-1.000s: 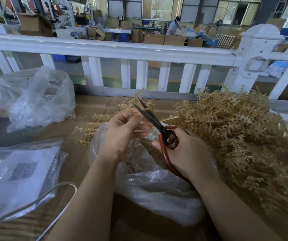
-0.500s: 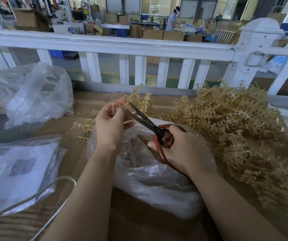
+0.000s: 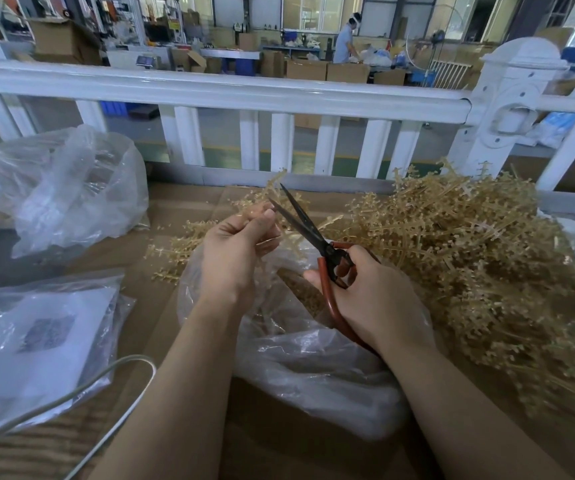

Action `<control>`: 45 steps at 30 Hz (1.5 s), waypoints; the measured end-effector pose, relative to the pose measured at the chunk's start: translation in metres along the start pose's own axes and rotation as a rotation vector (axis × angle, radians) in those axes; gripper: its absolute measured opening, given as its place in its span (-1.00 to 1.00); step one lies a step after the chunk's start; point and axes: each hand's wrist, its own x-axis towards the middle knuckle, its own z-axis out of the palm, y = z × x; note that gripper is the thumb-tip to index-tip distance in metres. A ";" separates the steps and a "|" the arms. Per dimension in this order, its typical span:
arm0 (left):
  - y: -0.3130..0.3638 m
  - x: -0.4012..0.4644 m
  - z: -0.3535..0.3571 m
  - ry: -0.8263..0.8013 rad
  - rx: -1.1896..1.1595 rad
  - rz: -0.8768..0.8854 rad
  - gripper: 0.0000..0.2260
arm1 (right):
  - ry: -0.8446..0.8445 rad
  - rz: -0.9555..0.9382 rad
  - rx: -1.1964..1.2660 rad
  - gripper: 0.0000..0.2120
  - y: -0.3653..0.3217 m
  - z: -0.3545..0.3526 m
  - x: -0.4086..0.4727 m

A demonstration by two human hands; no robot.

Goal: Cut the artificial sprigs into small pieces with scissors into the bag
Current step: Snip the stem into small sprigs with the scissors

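sprig (image 3: 289,237) in left grip (image 3: 236,249), between scissors (image 3: 308,226) blades

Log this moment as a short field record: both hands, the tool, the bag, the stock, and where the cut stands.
left hand: the left hand pinches a sprig above the bag
right hand: the right hand grips the scissors by their red handles
scissors: blades parted, tips pointing up and away, beside the left fingertips
bag: the clear bag lies open under both hands, with cut pieces inside
stock: pile of sprigs to the right of the bag
cut: blades not closed on the sprig
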 end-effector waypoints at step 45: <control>-0.002 0.007 -0.014 -0.400 -0.226 0.007 -0.57 | 0.215 -0.195 -0.166 -0.45 0.005 0.002 0.001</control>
